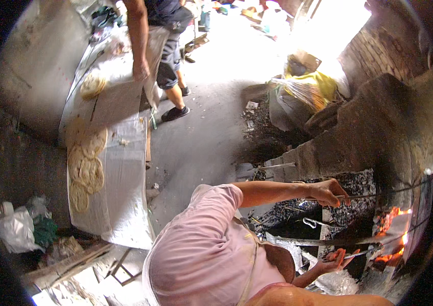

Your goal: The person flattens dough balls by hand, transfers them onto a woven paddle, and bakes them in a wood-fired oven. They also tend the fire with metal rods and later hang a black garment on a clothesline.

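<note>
My left hand (328,192) is closed around a thin rod (362,197) that reaches right towards the oven wall. Lower down, my right hand (335,259) grips the handle of a metal tool (358,253). Its far end meets the fire opening, where I cannot make out the tip. Orange flames and embers (390,223) burn in the opening beyond both hands. Between my hands lie a long pole (327,241) pointing at the fire and a bent metal hook (313,222). My pink shirt (197,244) fills the lower middle.
Flat dough rounds or breads (91,174) lie on a long white-covered table (126,183), with a pile of them (93,86) farther up. Another person's hand (141,70) hangs beside it. A straw broom (308,93) rests on sacks. Dark ash and bits (358,187) cover the surface before me.
</note>
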Action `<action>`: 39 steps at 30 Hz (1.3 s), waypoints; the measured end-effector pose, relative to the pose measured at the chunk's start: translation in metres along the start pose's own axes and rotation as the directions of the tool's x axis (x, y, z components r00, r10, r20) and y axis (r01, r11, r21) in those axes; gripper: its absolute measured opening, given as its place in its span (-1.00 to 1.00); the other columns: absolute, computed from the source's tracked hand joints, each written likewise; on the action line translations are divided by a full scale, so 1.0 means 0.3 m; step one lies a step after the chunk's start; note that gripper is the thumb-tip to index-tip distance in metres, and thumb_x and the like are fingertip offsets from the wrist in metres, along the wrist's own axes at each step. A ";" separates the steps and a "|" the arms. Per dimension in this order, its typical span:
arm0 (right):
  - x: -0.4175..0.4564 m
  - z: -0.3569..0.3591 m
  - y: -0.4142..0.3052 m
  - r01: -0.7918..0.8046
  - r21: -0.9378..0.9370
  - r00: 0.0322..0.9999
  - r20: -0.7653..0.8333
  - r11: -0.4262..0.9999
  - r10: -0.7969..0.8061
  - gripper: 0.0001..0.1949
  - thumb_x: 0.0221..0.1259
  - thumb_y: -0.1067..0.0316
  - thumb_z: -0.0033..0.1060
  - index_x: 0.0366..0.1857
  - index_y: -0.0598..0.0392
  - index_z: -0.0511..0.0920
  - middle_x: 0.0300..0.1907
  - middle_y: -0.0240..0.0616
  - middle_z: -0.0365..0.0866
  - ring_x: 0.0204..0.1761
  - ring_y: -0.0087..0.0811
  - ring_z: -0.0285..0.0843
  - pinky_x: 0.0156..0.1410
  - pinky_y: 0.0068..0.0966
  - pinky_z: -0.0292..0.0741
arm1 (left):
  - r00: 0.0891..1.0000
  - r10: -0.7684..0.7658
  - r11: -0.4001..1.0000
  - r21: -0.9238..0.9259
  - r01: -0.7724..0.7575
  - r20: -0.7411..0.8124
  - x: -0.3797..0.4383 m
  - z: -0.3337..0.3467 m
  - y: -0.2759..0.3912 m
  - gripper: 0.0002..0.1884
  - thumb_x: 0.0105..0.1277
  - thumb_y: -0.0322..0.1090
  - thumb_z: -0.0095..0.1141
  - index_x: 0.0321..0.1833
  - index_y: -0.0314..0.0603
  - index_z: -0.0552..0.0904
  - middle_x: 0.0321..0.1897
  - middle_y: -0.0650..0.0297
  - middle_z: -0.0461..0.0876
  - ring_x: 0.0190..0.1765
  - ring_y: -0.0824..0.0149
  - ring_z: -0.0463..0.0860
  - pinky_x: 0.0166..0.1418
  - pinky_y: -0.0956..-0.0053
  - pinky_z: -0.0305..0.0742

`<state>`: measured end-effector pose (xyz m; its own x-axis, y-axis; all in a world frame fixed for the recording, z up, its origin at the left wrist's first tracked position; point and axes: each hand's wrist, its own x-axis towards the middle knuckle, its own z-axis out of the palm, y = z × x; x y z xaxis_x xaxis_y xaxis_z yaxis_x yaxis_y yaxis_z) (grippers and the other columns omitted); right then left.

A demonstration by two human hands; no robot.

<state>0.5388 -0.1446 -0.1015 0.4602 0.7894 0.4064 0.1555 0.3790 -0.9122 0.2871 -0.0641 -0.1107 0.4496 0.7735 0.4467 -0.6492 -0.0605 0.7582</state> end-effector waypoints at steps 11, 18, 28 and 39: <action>0.063 -0.066 0.060 0.001 -0.008 0.999 0.048 1.000 -0.001 -0.48 0.24 0.21 0.02 0.30 -0.04 0.22 -0.52 -0.39 0.39 -0.69 -0.71 -0.14 -0.62 -0.72 -0.14 | 1.000 0.005 0.994 -0.112 -0.004 0.015 0.035 0.003 -0.032 -0.57 0.01 -0.21 0.31 -0.07 -0.27 0.60 -0.74 0.49 0.38 -0.72 0.63 0.27 -0.69 0.69 0.11; 0.150 -0.224 0.235 0.027 0.096 0.993 0.109 0.995 -0.037 -0.42 0.13 0.12 0.18 0.19 0.15 0.25 0.03 0.10 0.20 -0.52 -0.39 0.35 -0.53 -0.63 0.36 | 0.999 0.029 0.998 -0.056 -0.030 -0.022 0.054 0.008 -0.038 -0.65 0.00 -0.31 0.25 -0.15 -0.35 0.63 -0.70 0.39 0.48 -0.70 0.60 0.33 -0.71 0.64 0.16; 0.130 -0.152 0.167 0.494 -0.122 0.835 0.344 0.861 -0.430 -0.43 0.24 -0.01 -0.01 0.24 0.11 0.25 -0.41 -0.23 0.50 -0.71 -0.66 -0.09 -0.61 -0.69 -0.05 | 0.999 -0.018 0.998 -0.057 0.015 -0.050 0.048 0.020 -0.015 -0.70 0.02 -0.40 0.20 -0.15 -0.32 0.65 -0.70 0.38 0.49 -0.70 0.59 0.33 -0.70 0.61 0.18; 0.042 -0.022 0.009 -0.010 -0.062 0.997 0.070 0.998 0.014 -0.47 0.20 0.27 0.07 0.28 -0.07 0.24 -0.54 -0.38 0.41 -0.73 -0.72 -0.15 -0.63 -0.73 -0.15 | 0.999 0.023 0.998 -0.054 -0.025 -0.041 0.058 0.015 -0.046 -0.68 0.00 -0.35 0.24 -0.16 -0.34 0.63 -0.72 0.40 0.45 -0.71 0.59 0.32 -0.70 0.64 0.17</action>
<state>0.5507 -0.1368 -0.0993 0.4000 0.8267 0.3958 0.2048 0.3403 -0.9178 0.3065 -0.0528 -0.1111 0.4090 0.7974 0.4436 -0.6922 -0.0456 0.7202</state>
